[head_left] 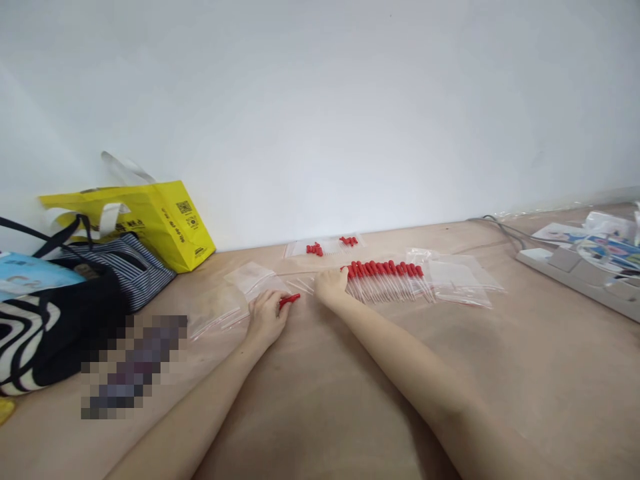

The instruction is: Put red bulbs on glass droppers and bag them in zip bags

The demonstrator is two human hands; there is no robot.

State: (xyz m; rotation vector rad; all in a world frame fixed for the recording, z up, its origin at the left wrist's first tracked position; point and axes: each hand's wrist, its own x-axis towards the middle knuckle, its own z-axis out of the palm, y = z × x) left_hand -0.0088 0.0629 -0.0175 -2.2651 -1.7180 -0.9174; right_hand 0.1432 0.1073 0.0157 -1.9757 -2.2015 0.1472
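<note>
- Plain pale wall [320, 100] behind a wide light-brown table [540, 373], seen from the person's own head height.
- Left hand [266, 313]: resting low over the table, thumb and fingers pinching a small red piece [290, 300] whose end pokes out to the right.
- Right hand [331, 285]: curled at the left end of a row of red-tipped sticks [385, 270]. Its fingertips are mostly hidden, so I cannot tell whether it grips anything.
- Those sticks lie side by side near the middle of the table, red ends toward the wall, thin pale shafts toward the person.
- Further back, near the wall, more red pieces [314, 249] lie in two small clusters on clear plastic.
- Clear plastic bags [465, 280] lie flat just right of the row; other clear bags [255, 275] lie beside the left hand.
- Handling, as a judgement: each stick looks very light, its shaft slim and likely to roll or bend. The thicker red end seems the surer place for a fingertip pinch. The bags look limp and slippery, best taken by an edge.
- Far left, a yellow bag [173, 220]; far right, a white power strip [570, 263].
</note>
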